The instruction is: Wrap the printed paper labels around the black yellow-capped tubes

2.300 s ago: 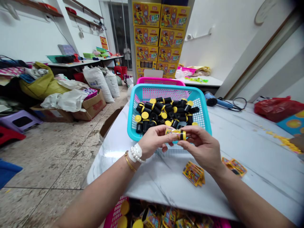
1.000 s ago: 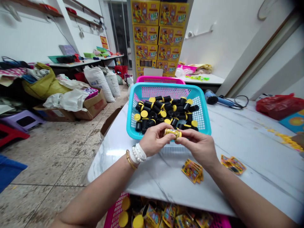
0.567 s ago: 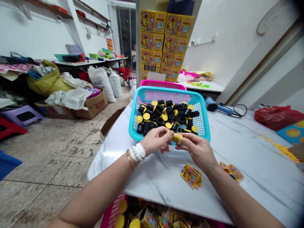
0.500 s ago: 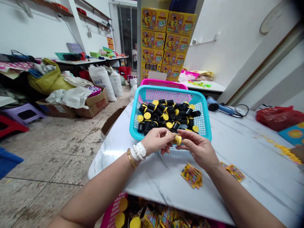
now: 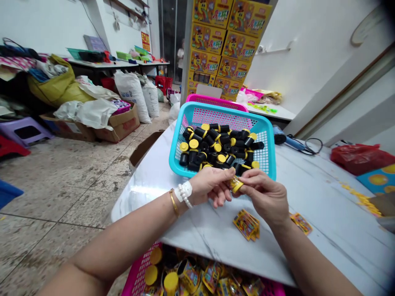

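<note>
In the head view, the left hand (image 5: 210, 186) and the right hand (image 5: 266, 195) are both clamped on a small yellow-wrapped tube (image 5: 236, 184), the left at its far end and the right at its yellow near end. The tube is held above the marbled table (image 5: 197, 238), at the near rim of a turquoise basket (image 5: 173, 162). That basket holds a loose heap of black cylinders (image 5: 211, 135), many with yellow caps, some upright and others lying. Behind it shows the rim of a pink basket (image 5: 193, 97), its contents hidden. Below the table edge, a magenta basket (image 5: 133, 273) holds yellow-lidded containers (image 5: 170, 283) and printed yellow packs (image 5: 212, 274). 2 piles of printed cards (image 5: 246, 224) lie on the table, 1 partly behind the right forearm.
</note>
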`<state>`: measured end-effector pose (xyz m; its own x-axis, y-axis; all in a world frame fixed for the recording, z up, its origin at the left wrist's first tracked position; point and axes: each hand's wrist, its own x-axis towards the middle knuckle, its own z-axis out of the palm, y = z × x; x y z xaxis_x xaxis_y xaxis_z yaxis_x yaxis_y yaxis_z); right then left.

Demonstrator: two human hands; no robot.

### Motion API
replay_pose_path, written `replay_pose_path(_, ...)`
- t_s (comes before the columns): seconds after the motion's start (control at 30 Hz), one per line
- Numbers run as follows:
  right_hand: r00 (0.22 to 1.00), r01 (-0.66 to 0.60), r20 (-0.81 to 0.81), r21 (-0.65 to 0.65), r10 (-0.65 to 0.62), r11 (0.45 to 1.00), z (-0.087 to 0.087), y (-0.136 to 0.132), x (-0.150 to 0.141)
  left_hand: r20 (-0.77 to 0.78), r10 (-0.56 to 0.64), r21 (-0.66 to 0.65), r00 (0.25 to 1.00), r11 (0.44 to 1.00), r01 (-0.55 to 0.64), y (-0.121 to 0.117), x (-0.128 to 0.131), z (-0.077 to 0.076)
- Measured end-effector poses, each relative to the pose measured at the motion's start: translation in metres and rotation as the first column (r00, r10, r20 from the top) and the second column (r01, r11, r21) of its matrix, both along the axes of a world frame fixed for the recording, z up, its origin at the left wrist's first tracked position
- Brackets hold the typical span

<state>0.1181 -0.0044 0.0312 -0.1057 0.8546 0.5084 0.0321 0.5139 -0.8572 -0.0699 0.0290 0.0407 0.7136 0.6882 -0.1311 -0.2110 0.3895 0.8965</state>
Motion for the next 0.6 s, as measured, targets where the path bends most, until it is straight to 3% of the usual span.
replay_pose_path(0.23,0.988,0.056,0.139,0.097,-0.069,0.994,0.0021,-0.0041,-0.0006,-0.045,0.019,-0.016,0.999,1.0,-0.02,-0.0004,0.0005,-0.0008)
replay_pose_path(0.3,0.993,0.047,0.104,0.092,-0.057,0.995,0.002,-0.0055,0.0001,-0.056,-0.007,-0.023,0.998,1.0,0.006,0.0002,-0.0003,0.0005)
replay_pose_path(0.4,0.999,0.01,0.047,0.049,-0.012,0.999,0.0025,-0.0059,0.0013,-0.081,0.058,0.031,0.995,0.998,-0.056,0.0003,-0.0009,0.0022)
replay_pose_path(0.5,0.982,0.003,0.188,0.087,-0.02,0.996,0.0048,-0.0049,0.0036,-0.096,0.139,0.059,0.986,0.989,-0.134,-0.001,0.0003,0.0024)
replay_pose_path(0.6,0.952,0.004,0.297,0.209,-0.067,0.978,0.007,-0.0039,0.0068,-0.072,0.095,0.035,0.993,0.995,-0.093,-0.0017,0.0013,0.0016)
